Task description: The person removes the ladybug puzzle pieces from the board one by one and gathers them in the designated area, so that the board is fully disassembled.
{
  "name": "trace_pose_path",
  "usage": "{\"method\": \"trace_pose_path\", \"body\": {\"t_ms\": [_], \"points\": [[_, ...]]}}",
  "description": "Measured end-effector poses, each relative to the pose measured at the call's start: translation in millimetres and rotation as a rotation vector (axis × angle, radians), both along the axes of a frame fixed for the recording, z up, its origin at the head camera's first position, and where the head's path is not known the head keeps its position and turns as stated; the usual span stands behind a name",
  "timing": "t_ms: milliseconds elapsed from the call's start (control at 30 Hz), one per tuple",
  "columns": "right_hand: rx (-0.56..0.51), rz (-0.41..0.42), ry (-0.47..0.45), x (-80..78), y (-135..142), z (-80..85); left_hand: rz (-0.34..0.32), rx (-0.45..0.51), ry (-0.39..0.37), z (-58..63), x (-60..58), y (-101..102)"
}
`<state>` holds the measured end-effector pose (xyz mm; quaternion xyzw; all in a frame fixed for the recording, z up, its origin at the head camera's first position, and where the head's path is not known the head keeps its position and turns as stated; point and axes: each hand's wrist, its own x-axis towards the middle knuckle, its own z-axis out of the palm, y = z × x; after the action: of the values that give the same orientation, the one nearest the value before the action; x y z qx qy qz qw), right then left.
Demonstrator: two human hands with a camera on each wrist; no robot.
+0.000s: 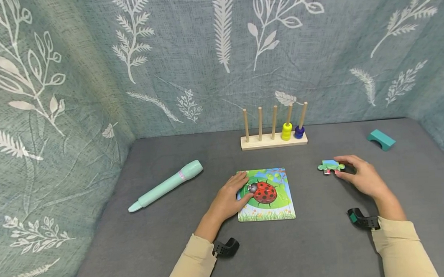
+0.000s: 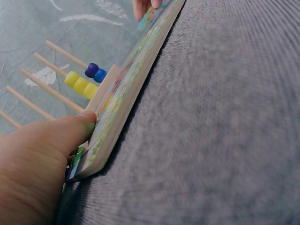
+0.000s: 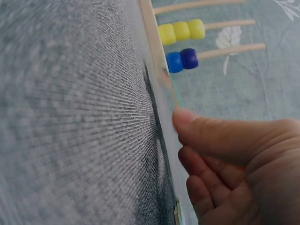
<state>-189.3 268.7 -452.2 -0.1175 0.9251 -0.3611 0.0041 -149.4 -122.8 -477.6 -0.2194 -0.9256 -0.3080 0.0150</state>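
Note:
A square ladybug jigsaw puzzle (image 1: pixel 273 213) lies flat on the grey table, in front of me. My left hand (image 1: pixel 227 199) rests over its left side, fingers stretched toward the upper left corner and thumb near the ladybug's head. In the left wrist view, the left thumb (image 2: pixel 77 129) lies against the puzzle's face. To the right of the puzzle, my right hand (image 1: pixel 363 181) pinches a blue and green puzzle piece (image 1: pixel 329 165) by its right end. The right wrist view shows the right thumb (image 3: pixel 206 131) hiding most of that piece.
Behind the puzzle stands a wooden peg stacker (image 1: pixel 256 145) with yellow and blue beads (image 1: pixel 299 132) on two pegs. A mint-green wand-shaped object (image 1: pixel 164 189) lies on the left. A teal arch block (image 1: pixel 382 139) sits at the back right. Patterned fabric (image 1: pixel 195 64) hangs behind the table.

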Motion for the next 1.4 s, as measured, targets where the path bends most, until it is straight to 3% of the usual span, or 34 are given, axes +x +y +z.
{"method": "trace_pose_path", "body": {"t_ms": [233, 767, 1400], "points": [[0.069, 0.015, 0.049, 0.0, 2.0, -4.0, 0.002, 0.004, 0.001, 0.0, 1.0, -0.3], [0.112, 0.014, 0.03, 0.5, 2.6, -7.5, 0.007, -0.007, 0.003, -0.3, 0.2, 0.5], [0.068, -0.045, 0.009, 0.4, 2.6, -6.1, 0.009, 0.0, -0.001, 0.4, 1.1, 0.6]]}}
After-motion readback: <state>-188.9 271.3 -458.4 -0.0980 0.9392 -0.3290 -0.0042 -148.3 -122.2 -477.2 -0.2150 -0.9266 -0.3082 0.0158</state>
